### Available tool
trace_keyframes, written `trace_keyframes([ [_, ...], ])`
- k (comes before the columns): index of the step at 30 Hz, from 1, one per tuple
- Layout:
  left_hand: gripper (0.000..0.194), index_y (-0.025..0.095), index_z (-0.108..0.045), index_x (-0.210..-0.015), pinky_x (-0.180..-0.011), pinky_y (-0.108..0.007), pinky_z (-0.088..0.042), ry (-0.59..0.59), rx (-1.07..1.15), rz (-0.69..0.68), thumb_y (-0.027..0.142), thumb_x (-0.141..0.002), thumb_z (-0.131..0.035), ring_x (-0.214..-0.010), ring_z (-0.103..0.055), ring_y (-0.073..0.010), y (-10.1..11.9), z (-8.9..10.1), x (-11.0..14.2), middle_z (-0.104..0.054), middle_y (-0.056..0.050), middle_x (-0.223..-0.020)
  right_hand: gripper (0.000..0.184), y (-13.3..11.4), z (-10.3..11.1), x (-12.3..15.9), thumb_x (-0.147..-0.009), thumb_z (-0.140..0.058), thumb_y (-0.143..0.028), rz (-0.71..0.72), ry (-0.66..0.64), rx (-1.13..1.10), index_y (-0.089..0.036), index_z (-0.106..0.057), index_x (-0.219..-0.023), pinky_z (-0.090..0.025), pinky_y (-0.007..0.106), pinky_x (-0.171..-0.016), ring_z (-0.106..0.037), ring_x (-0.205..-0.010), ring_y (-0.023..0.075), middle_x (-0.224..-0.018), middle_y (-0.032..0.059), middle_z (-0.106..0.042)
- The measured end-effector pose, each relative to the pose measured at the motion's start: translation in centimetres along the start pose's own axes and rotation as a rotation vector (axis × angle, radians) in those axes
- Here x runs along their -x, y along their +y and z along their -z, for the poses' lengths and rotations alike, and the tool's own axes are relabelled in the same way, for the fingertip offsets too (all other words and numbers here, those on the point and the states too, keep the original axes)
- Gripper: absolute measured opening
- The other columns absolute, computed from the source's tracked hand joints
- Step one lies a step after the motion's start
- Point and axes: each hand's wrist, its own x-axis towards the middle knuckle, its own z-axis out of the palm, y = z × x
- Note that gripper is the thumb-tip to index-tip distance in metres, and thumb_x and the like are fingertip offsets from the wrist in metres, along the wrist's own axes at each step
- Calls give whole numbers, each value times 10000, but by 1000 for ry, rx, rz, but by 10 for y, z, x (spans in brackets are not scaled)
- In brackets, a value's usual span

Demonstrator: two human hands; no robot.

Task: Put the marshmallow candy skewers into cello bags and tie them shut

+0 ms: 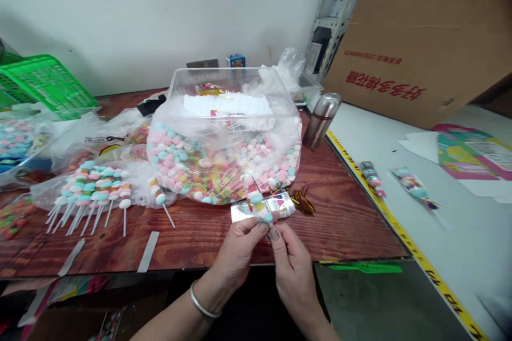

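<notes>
Taking the big clear bag of pastel candies (224, 162) at the middle of the wooden table (344, 224) as the landmark: far to its left a green plastic basket (46, 82) sits by the wall, and nearer, just left of the bag, a row of finished candy skewers (94, 186) lies on clear plastic with their white sticks pointing toward the table's front edge. No print on these can be read.

In front of the bag, at the table's near edge, the left hand (238, 256) comes up from below, a silver bangle (202, 303) on the wrist, thumb and fingertips pinched closed on the lower end of a candy skewer (260, 208) that sits in a shiny clear wrapper (264, 208). The right hand (294, 272) meets it from the right, its fingertips also closed on the same lower end, the two hands touching.

Just right of the bag a steel flask (322, 117) lies tilted. Farther right, two wrapped skewers (396, 181) lie on the grey surface, and behind them leans a cardboard box (420, 32) with red Chinese characters, upside down and too unclear to read.
</notes>
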Motion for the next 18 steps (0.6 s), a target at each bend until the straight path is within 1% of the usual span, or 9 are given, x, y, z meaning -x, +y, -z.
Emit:
trace_keyframes([
  [3,325,140,-771,-928,-768,-270,-471,-205,68,185,368,-699,-794,-729,-634,-160,3,8,2,-726,-97,-823,361,8,1,8,-821,-628,-532,-424,-339,-649,-213,-490,-723,-196,162,-332,-155,-363,24,-568,-111,-328],
  [5,307,130,-774,-849,-706,-264,-471,-291,69,245,362,-655,-826,-688,-631,-159,3,10,3,-719,-108,-811,406,10,3,11,-775,-662,-565,-566,-491,-848,-221,-458,-705,-161,157,-303,-77,-339,11,-549,-132,-268],
  [6,290,129,-772,-823,-679,-270,-470,-297,63,251,363,-659,-823,-655,-623,-157,3,10,2,-714,-106,-787,414,10,6,10,-771,-658,-583,-585,-524,-829,-221,-467,-706,-189,161,-302,-102,-328,12,-545,-131,-280],
  [7,280,131,-770,-812,-654,-277,-469,-277,58,240,370,-673,-811,-621,-611,-154,2,10,1,-706,-98,-756,409,8,10,8,-784,-637,-595,-568,-529,-725,-218,-495,-717,-235,170,-315,-171,-324,21,-546,-121,-323],
  [9,257,136,-762,-789,-653,-288,-472,-177,47,153,379,-706,-785,-618,-604,-156,4,10,-4,-694,-81,-718,378,3,24,-3,-853,-564,-572,-405,-446,-321,-202,-580,-773,-383,204,-420,-420,-423,71,-608,-59,-484],
  [11,237,140,-752,-747,-707,-292,-479,-45,28,26,372,-709,-785,-696,-621,-169,8,13,-11,-698,-75,-734,341,-1,44,-19,-925,-490,-480,-85,-244,265,-192,-644,-826,-481,257,-624,-604,-701,146,-783,28,-629],
  [13,223,142,-744,-716,-762,-284,-475,75,12,-96,356,-691,-804,-773,-629,-173,15,19,-18,-707,-70,-773,301,1,63,-35,-954,-441,-397,191,-5,753,-206,-668,-901,-484,297,-760,-627,-852,182,-910,55,-664],
  [15,227,147,-750,-736,-745,-264,-476,159,9,-145,353,-670,-820,-759,-628,-158,23,26,-22,-706,-57,-772,278,9,77,-49,-953,-434,-352,279,106,954,-203,-669,-953,-468,329,-802,-621,-889,206,-952,71,-661],
  [18,257,153,-759,-767,-674,-233,-475,218,18,-144,362,-640,-839,-685,-618,-127,28,33,-24,-697,-40,-743,248,21,82,-65,-925,-467,-301,295,153,1053,-174,-663,-1010,-441,357,-804,-594,-909,241,-970,106,-643],
])
